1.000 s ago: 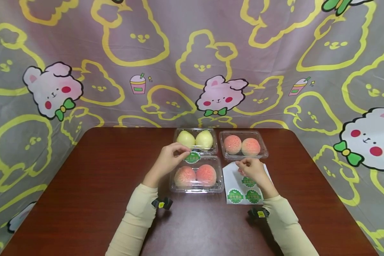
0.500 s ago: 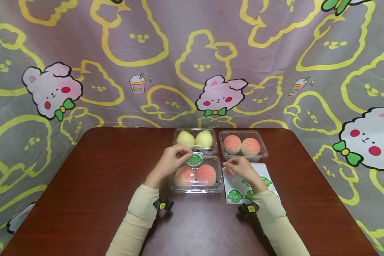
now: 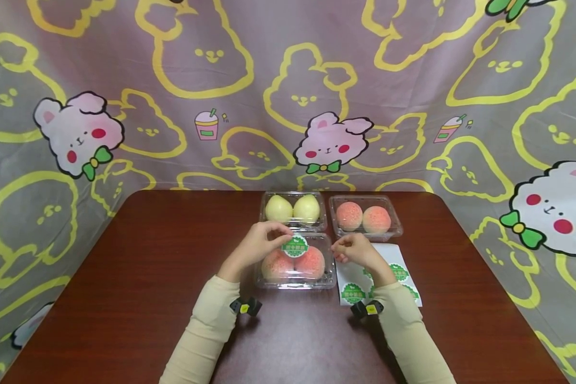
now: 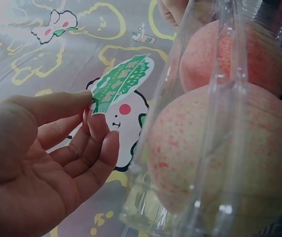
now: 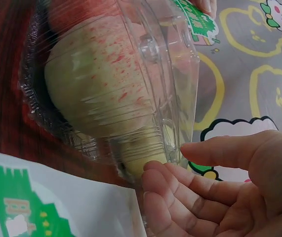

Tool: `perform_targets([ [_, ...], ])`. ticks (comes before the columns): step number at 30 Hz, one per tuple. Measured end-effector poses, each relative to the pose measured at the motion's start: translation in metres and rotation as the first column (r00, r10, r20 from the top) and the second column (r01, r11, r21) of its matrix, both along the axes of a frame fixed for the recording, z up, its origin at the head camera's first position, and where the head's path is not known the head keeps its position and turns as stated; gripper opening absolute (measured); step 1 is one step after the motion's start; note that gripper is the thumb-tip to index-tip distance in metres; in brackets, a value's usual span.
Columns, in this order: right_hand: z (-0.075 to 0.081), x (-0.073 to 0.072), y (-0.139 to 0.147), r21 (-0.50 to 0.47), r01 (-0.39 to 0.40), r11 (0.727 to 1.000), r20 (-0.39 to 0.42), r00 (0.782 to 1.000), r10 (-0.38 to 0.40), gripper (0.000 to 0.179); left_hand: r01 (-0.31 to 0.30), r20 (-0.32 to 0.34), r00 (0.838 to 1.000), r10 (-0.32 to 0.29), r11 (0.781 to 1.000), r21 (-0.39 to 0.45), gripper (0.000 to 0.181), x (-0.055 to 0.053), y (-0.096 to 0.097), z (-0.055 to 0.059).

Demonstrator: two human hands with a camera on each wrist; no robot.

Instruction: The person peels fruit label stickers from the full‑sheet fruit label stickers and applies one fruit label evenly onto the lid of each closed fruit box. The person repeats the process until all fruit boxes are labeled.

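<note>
Since the earlier frames, the round green label (image 3: 295, 247) has been carried rightward and nearer the body, and the right hand (image 3: 358, 250) has been brought leftward. Label is now held just beyond the fingertips of the left hand (image 3: 260, 246), over the near box (image 3: 295, 285); lid contact does not appear to have been made. Its edge is pinched between thumb and index finger, the remaining fingers loosely bent. Handling, as judged: very light, thin and flexible, easily creased; the underside is presumed tacky, so adhesion to skin or folding is possible. Hold is best taken at the extreme rim, as at present, with the face left unpressed. Nothing is held by the right hand; its fingers are half-curled, thumb apart, beside the near box's right side. Whether the plastic is touched cannot be told. Two peaches (image 3: 310, 263) are enclosed below the left fingertips. Beneath the right wrist, the white label sheet (image 3: 352, 273) is partly covered. Beyond both hands, yellow fruits (image 3: 306, 209) and a second peach box (image 3: 396, 220) are noted.
</note>
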State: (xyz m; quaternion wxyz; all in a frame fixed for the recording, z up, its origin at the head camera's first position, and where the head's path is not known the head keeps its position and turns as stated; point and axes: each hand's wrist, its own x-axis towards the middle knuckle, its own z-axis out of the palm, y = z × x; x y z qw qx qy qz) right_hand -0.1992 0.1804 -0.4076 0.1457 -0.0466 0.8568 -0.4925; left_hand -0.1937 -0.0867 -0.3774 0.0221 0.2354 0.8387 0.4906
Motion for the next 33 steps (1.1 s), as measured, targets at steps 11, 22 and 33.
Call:
perform_targets([
  [11,-0.002,0.004,0.0,-0.02,-0.001,1.0,0.003,1.0,0.001,0.024,0.064,0.057,0.996,-0.062,0.998,-0.019,0.014,-0.003,0.002,-0.005],
  [22,-0.001,0.002,-0.002,-0.035,-0.003,0.999,-0.008,1.0,0.003,0.024,0.023,0.004,1.0,-0.023,0.999,-0.046,0.01,-0.005,0.002,-0.009],
  [33,-0.003,0.002,-0.001,-0.037,-0.009,0.999,-0.001,1.0,0.009,0.024,-0.049,-0.09,0.995,0.037,0.989,-0.138,0.008,-0.004,0.007,-0.011],
])
